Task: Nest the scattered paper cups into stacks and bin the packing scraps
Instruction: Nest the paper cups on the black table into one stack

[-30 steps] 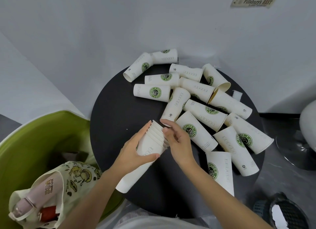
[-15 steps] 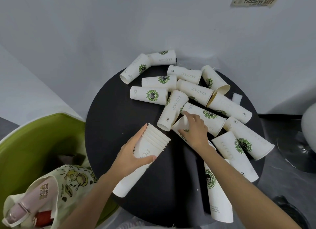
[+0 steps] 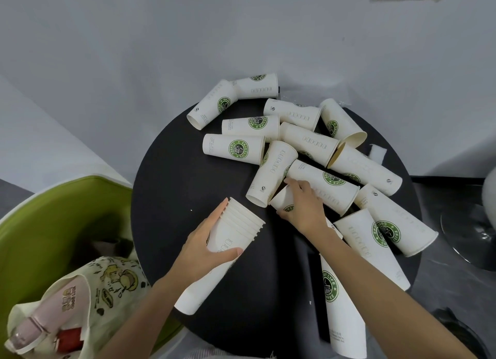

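Observation:
On the round black table lie several white paper cups with green logos. My left hand grips a nested stack of cups that points up and right, its rims fanned at the top. My right hand curls round a single cup lying on its side in the middle of the pile. More cups are scattered behind it, and others lie to the right. A small white packing scrap sits near the table's far right edge.
A green tub chair stands at the left with a printed tote bag on it. White walls close in behind the table. A chair base stands on the floor at the right.
My right hand left the stack's rim, reached right into the pile and took hold of a lying cup. My left hand kept its grip on the stack.

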`<state>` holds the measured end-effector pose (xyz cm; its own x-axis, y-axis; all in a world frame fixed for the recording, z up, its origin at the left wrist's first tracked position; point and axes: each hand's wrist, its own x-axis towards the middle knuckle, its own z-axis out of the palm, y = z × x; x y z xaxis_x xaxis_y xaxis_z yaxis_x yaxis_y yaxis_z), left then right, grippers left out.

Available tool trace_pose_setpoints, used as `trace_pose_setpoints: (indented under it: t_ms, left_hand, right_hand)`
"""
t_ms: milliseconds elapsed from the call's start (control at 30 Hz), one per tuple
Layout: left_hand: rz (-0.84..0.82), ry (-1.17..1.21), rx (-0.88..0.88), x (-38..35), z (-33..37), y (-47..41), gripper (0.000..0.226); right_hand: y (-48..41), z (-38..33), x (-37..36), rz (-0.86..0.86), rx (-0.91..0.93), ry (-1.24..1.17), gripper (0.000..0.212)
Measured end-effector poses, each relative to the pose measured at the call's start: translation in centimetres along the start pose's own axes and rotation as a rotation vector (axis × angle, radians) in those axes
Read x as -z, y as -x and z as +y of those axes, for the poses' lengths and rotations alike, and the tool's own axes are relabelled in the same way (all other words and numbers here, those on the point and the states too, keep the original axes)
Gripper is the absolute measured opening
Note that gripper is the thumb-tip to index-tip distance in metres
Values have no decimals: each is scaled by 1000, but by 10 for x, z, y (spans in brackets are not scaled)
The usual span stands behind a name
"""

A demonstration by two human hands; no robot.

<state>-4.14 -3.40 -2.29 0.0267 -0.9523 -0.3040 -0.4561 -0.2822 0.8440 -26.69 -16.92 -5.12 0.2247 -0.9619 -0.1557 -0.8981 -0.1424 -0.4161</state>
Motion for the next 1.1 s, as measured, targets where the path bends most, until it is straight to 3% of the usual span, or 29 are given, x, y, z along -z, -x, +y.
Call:
trace_pose_setpoints:
  t_ms: [367,633,900,1100]
  left_hand:
    - [-11,-17,-15,-1,-2,1,98]
    - [-22,-28,-52,-1,-1,12,101]
    - [-73,-27,-57,1,-1,21,104]
    - [-69,-6,-95,4,0,24,105]
  right_hand:
    - [24,-19,28,207,127,-413,77]
    - [36,-47,70,409,29,-939,73]
    - [44,-80,82,480,-15,-1276,68]
    - [60,-91,58,365,-118,-1401,59]
